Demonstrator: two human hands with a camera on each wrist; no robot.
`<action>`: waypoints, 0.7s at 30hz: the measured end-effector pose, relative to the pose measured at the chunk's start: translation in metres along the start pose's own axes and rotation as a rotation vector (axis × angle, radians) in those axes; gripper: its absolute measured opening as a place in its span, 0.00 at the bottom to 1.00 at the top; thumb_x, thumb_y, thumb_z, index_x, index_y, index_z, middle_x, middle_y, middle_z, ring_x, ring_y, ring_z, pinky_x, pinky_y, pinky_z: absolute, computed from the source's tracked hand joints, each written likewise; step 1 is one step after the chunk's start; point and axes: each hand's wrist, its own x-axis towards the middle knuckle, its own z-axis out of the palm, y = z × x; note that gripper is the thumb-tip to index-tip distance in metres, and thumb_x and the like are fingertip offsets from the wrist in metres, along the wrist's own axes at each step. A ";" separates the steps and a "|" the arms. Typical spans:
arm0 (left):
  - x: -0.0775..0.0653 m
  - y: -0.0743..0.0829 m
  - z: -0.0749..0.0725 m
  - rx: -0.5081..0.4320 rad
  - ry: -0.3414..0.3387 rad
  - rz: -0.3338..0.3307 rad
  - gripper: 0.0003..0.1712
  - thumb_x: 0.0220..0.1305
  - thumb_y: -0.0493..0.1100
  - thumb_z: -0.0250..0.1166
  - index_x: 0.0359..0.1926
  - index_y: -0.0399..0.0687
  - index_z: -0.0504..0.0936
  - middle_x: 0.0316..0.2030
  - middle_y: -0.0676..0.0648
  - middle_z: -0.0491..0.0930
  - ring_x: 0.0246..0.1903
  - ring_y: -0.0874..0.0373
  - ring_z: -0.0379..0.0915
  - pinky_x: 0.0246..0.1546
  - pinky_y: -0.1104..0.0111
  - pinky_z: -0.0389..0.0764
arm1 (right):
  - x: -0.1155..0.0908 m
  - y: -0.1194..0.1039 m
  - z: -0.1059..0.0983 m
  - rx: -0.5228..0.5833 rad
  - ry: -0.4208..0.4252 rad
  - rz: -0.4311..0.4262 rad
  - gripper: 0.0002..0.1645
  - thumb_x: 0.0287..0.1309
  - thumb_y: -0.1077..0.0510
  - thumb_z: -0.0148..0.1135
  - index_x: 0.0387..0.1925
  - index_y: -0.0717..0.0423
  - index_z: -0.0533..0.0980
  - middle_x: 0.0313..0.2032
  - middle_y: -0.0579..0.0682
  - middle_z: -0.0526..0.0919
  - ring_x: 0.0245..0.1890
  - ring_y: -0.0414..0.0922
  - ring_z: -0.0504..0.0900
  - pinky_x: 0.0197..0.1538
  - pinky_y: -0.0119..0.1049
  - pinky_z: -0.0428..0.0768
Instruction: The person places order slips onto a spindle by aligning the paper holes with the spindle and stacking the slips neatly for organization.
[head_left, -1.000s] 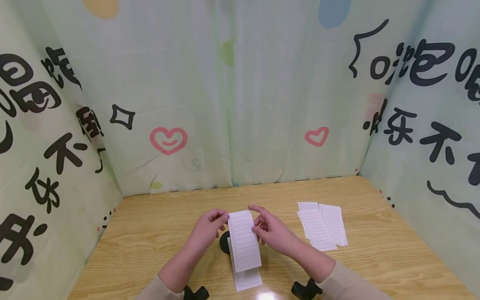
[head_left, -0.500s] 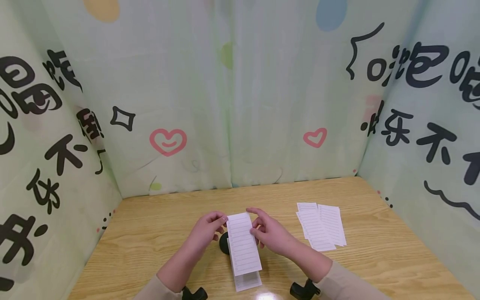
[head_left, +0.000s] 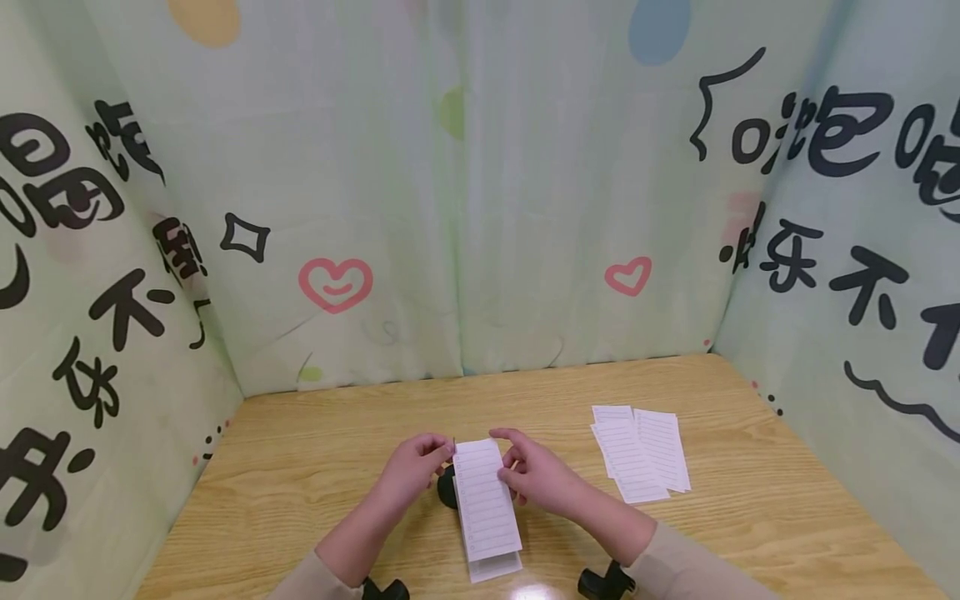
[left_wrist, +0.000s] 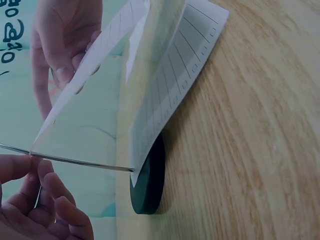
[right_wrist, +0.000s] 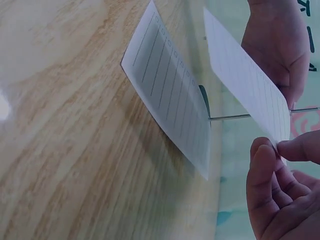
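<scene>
A bill spike has a thin metal rod [left_wrist: 90,164] rising from a round black base [left_wrist: 150,185]. One lined paper slip [right_wrist: 165,85] sits low on the rod, tilted over the base. Above it is a second lined slip [head_left: 487,500], with the rod passing through it near its top edge. The left hand [head_left: 416,467] pinches this upper slip's left top corner with thumb and fingertips, right beside the rod. The right hand [head_left: 543,475] grips the opposite edge between thumb and curled fingers, its index finger stretched along the top edge.
Several more lined slips [head_left: 641,454] lie overlapping on the wooden table [head_left: 315,467] to the right. Printed curtains [head_left: 390,208] enclose the table at the back and both sides. Black wrist mounts [head_left: 606,581] show near the sleeves.
Both hands have moved slightly down, bringing the upper slip lower along the rod. Less of the lower slip shows beneath it. The slips at the right have stayed put.
</scene>
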 end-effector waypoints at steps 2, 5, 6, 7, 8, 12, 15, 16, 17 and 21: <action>0.001 -0.001 0.001 0.008 -0.005 0.002 0.11 0.71 0.46 0.61 0.42 0.42 0.82 0.37 0.46 0.80 0.34 0.55 0.73 0.33 0.63 0.73 | 0.001 0.002 0.001 -0.001 -0.001 0.009 0.34 0.64 0.68 0.59 0.70 0.59 0.62 0.32 0.51 0.76 0.22 0.48 0.77 0.25 0.40 0.78; 0.002 -0.002 0.001 0.022 -0.014 0.009 0.10 0.71 0.44 0.61 0.41 0.41 0.82 0.35 0.46 0.79 0.33 0.55 0.72 0.32 0.64 0.73 | 0.002 0.005 0.003 -0.003 -0.006 0.025 0.35 0.63 0.68 0.60 0.70 0.60 0.62 0.31 0.50 0.76 0.22 0.48 0.77 0.24 0.37 0.76; 0.003 -0.003 0.001 0.030 -0.016 0.012 0.09 0.70 0.43 0.61 0.41 0.41 0.82 0.35 0.46 0.79 0.33 0.55 0.72 0.31 0.64 0.72 | 0.003 0.007 0.004 -0.006 -0.009 0.029 0.35 0.63 0.68 0.60 0.70 0.61 0.62 0.31 0.50 0.76 0.22 0.48 0.77 0.24 0.36 0.76; 0.004 -0.004 0.002 0.040 -0.018 0.011 0.09 0.70 0.43 0.61 0.40 0.41 0.82 0.34 0.46 0.78 0.33 0.55 0.72 0.31 0.64 0.72 | 0.003 0.008 0.005 -0.009 -0.011 0.032 0.35 0.62 0.68 0.61 0.70 0.61 0.62 0.31 0.50 0.76 0.21 0.47 0.77 0.24 0.36 0.76; 0.004 -0.004 0.002 0.052 -0.019 0.012 0.09 0.70 0.43 0.62 0.40 0.41 0.82 0.33 0.47 0.78 0.32 0.55 0.71 0.30 0.65 0.72 | 0.004 0.010 0.005 -0.010 -0.014 0.036 0.35 0.62 0.68 0.61 0.70 0.61 0.62 0.31 0.50 0.76 0.21 0.47 0.77 0.24 0.36 0.76; 0.008 -0.012 0.001 0.116 -0.034 0.011 0.07 0.68 0.42 0.63 0.39 0.42 0.82 0.31 0.48 0.76 0.30 0.55 0.70 0.28 0.66 0.70 | 0.007 0.015 0.008 -0.034 -0.024 0.055 0.35 0.61 0.68 0.62 0.68 0.60 0.64 0.30 0.50 0.75 0.21 0.45 0.76 0.23 0.35 0.75; 0.012 -0.019 0.001 0.156 -0.060 0.003 0.06 0.68 0.42 0.63 0.39 0.43 0.82 0.30 0.47 0.76 0.28 0.55 0.69 0.26 0.66 0.71 | 0.008 0.018 0.009 -0.059 -0.037 0.070 0.34 0.61 0.67 0.63 0.68 0.61 0.64 0.29 0.49 0.75 0.20 0.43 0.75 0.24 0.35 0.75; 0.013 -0.021 0.001 0.170 -0.070 0.000 0.06 0.68 0.42 0.63 0.39 0.44 0.81 0.30 0.47 0.76 0.27 0.55 0.69 0.26 0.66 0.71 | 0.008 0.019 0.010 -0.065 -0.043 0.072 0.34 0.61 0.67 0.64 0.68 0.61 0.65 0.28 0.50 0.75 0.20 0.43 0.75 0.24 0.35 0.75; 0.015 -0.023 0.000 0.180 -0.081 -0.001 0.06 0.68 0.43 0.63 0.39 0.44 0.82 0.29 0.47 0.76 0.26 0.55 0.68 0.25 0.66 0.71 | 0.009 0.019 0.010 -0.073 -0.049 0.077 0.34 0.61 0.67 0.64 0.67 0.61 0.65 0.28 0.49 0.75 0.20 0.43 0.75 0.25 0.35 0.75; 0.019 -0.029 0.001 0.219 -0.110 0.001 0.05 0.68 0.42 0.64 0.38 0.45 0.82 0.30 0.48 0.76 0.24 0.56 0.68 0.24 0.66 0.72 | 0.009 0.022 0.012 -0.094 -0.072 0.099 0.33 0.60 0.67 0.65 0.66 0.61 0.66 0.26 0.49 0.75 0.19 0.43 0.76 0.24 0.35 0.74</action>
